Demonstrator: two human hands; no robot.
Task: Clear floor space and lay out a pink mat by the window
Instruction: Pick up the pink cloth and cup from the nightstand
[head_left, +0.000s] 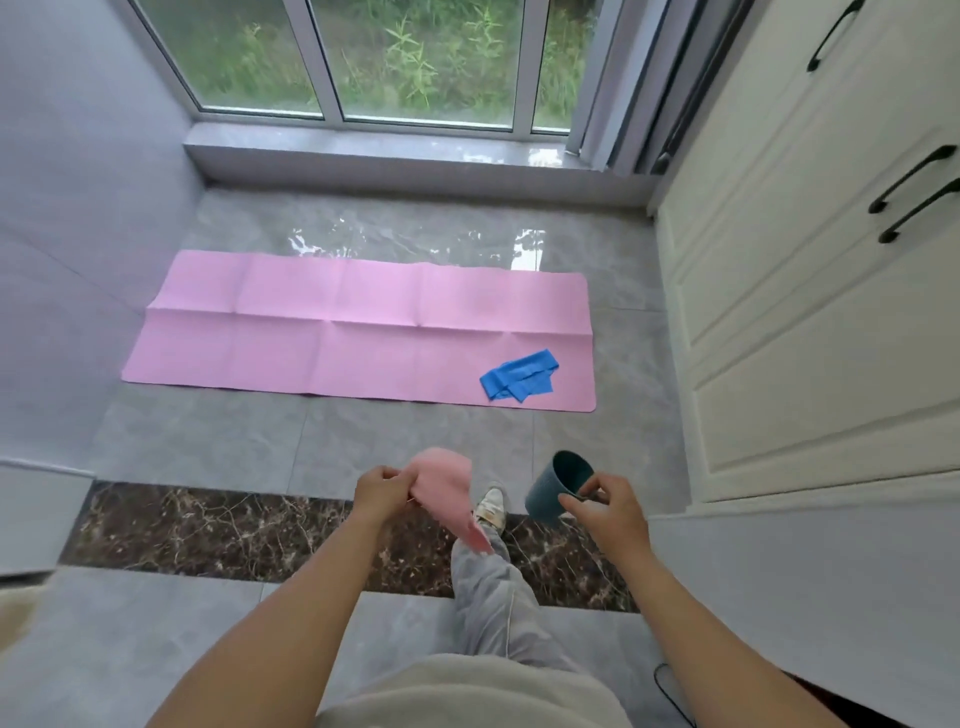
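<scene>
The pink mat (332, 332) lies unfolded and flat on the grey tile floor, parallel to the window (363, 57), with crease lines across it. A crumpled blue band (519, 376) rests on the mat's near right corner. My left hand (382, 491) grips a pink cloth (449, 493) that hangs down in front of my leg. My right hand (610, 506) holds a dark teal cup (561, 486) by its rim, tilted. Both hands are well short of the mat, over the dark marble strip.
A cream cabinet (810, 291) with black handles lines the right side. A grey wall (78, 208) closes the left. A low stone sill (395, 156) runs under the window. My shoe (491, 506) and grey trouser leg step over the dark marble threshold (234, 530).
</scene>
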